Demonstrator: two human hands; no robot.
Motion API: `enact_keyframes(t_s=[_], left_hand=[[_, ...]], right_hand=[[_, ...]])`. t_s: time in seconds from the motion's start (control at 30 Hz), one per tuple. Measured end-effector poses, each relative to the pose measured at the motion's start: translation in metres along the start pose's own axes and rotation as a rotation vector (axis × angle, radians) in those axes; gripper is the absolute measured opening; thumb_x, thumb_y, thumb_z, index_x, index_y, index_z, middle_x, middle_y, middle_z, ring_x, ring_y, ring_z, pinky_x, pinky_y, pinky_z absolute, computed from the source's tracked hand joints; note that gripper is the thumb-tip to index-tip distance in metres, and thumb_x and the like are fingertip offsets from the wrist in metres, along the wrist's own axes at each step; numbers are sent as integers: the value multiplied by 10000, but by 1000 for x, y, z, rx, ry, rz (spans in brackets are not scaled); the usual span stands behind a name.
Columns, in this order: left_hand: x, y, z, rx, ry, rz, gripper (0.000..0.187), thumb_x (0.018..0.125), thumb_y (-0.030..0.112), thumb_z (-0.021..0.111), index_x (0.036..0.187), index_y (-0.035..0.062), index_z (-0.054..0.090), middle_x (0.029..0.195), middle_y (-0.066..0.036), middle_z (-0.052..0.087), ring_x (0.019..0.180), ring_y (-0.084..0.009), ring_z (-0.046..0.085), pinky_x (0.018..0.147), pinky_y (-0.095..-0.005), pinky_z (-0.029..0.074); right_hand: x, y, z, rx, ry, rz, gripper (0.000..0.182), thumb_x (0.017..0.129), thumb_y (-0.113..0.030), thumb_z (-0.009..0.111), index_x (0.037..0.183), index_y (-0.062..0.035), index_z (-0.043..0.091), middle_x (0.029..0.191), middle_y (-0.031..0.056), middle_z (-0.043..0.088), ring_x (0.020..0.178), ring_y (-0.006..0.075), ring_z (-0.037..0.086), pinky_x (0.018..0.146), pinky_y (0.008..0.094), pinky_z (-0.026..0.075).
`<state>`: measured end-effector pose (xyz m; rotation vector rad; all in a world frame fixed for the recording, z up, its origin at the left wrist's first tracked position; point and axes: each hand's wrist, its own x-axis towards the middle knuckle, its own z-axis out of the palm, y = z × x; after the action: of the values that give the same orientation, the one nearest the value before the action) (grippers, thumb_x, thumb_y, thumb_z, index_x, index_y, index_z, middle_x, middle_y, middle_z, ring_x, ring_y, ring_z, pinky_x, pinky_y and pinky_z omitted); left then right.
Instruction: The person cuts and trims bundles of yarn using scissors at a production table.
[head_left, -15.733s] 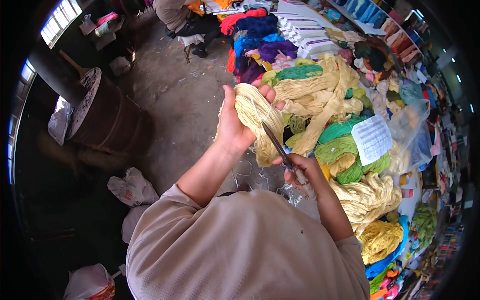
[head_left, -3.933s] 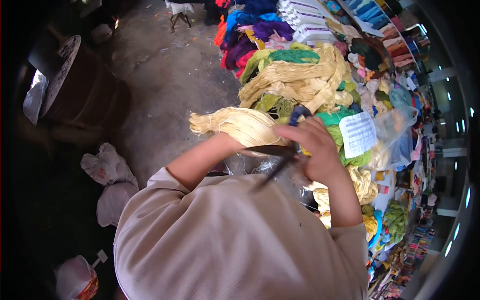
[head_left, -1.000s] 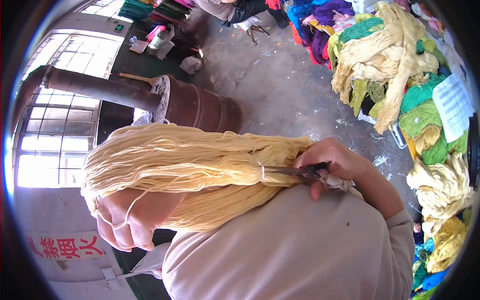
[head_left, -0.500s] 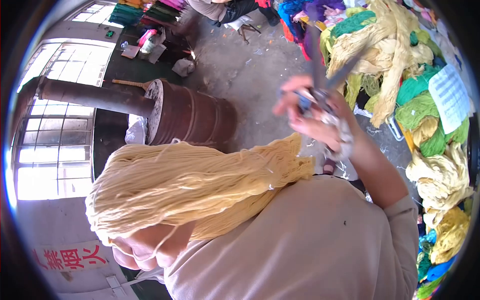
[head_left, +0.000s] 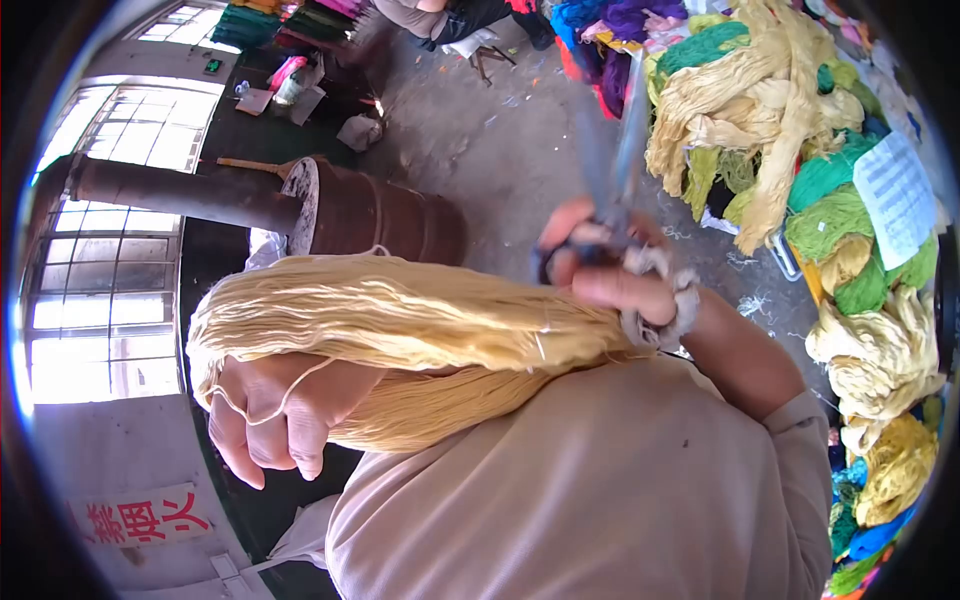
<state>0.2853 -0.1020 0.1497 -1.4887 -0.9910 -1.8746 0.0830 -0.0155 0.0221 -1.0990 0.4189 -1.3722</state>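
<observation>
A pale yellow skein of yarn (head_left: pixel 420 300) stretches across the front of my body. My left hand (head_left: pixel 275 415) is inside its left end, with the skein draped over the hand and the fingers bent downward. One loose strand hangs across those fingers. My right hand (head_left: pixel 610 275), just above the skein's right end, is closed around the handles of a pair of scissors (head_left: pixel 612 150). The blades point up and are blurred, a narrow gap between them. A whitish band of yarn or cloth (head_left: pixel 665 290) circles my right wrist.
A rusty drum (head_left: pixel 385 215) with a pipe (head_left: pixel 180 195) stands beyond the skein. Heaped yarn skeins (head_left: pixel 740 100) in several colours fill the right side, a paper sheet (head_left: pixel 895 195) on them. Another person (head_left: pixel 440 20) sits at the top. Thread scraps litter the floor (head_left: pixel 480 140).
My right hand has moved down and left, close to the skein, and the scissor blades have come nearer together. My left hand and the skein have risen, showing more of the fingers.
</observation>
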Motion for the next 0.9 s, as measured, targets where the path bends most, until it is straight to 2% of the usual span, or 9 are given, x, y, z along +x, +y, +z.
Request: enact_keyframes(t_s=[0.33, 0.4, 0.47, 0.53, 0.57, 0.67, 0.73, 0.8, 0.9], left_hand=[[-14, -19, -1, -23, 51, 64, 259, 958, 150, 488, 898, -43, 650, 908, -182, 690, 642, -203, 653, 686, -356, 633], [-33, -16, -2, 40, 117, -60, 302, 966, 281, 551, 1026, 2, 649, 886, -124, 688, 664, -175, 655, 665, -332, 606], [-46, -9, -5, 126, 163, -176, 408, 975, 413, 615, 1153, 47, 647, 865, -65, 685, 686, -147, 657, 644, -309, 578], [-36, 15, -54, -329, 3, -1122, 254, 960, 241, 660, 1087, 25, 627, 909, -74, 686, 763, -194, 672, 661, -329, 569], [-44, 10, -50, -306, -5, -1108, 254, 960, 241, 660, 1087, 25, 627, 909, -74, 686, 763, -194, 672, 661, -329, 569], [-90, -33, -31, 1132, 151, -1027, 96, 888, 160, 698, 935, 76, 690, 903, -61, 673, 858, -221, 650, 760, -337, 505], [-99, -48, -29, 1269, 248, -1111, 104, 877, 141, 717, 923, 50, 697, 930, -105, 683, 838, -236, 654, 729, -349, 518], [-123, -56, -31, 1289, 329, -1161, 155, 877, 178, 718, 960, 48, 701, 951, -93, 687, 854, -208, 646, 751, -322, 513], [-195, -63, -46, 968, 711, -1206, 260, 915, 265, 664, 1055, 48, 694, 996, -33, 680, 920, -164, 624, 831, -303, 489]], right_hand=[[-131, 112, -134, -659, 623, 129, 287, 876, -77, 652, 1160, -102, 620, 855, -42, 558, 766, 47, 518, 671, 214, 446], [-212, 167, -206, -25, 848, 557, 271, 918, -212, 627, 1164, -101, 617, 904, 34, 657, 809, 151, 630, 695, 308, 511], [-248, 169, -200, -1466, 660, 580, 272, 951, -190, 540, 1200, -95, 594, 900, 134, 702, 829, 322, 693, 739, 414, 520], [-253, 147, -188, -1329, 702, 754, 298, 937, -176, 547, 1222, -93, 570, 1042, 209, 689, 975, 418, 655, 799, 482, 502], [-247, 135, -183, -1290, 721, 778, 283, 951, -208, 568, 1215, -106, 572, 1073, 189, 700, 1005, 400, 671, 813, 461, 524], [-227, 123, -199, -619, 934, 560, 299, 967, -205, 577, 1256, -127, 584, 943, 61, 702, 834, 154, 674, 711, 302, 521], [-179, 82, -173, -66, 880, 338, 317, 940, -122, 628, 1255, -113, 588, 925, 31, 674, 810, 90, 609, 705, 262, 498], [-113, 32, -103, -756, 660, 131, 446, 872, -7, 688, 1290, -97, 561, 965, 62, 689, 835, 90, 602, 756, 261, 489], [-45, -20, -35, -686, 401, 11, 629, 800, 59, 717, 1361, -111, 490, 1157, 96, 679, 891, 155, 610, 890, 295, 483]])
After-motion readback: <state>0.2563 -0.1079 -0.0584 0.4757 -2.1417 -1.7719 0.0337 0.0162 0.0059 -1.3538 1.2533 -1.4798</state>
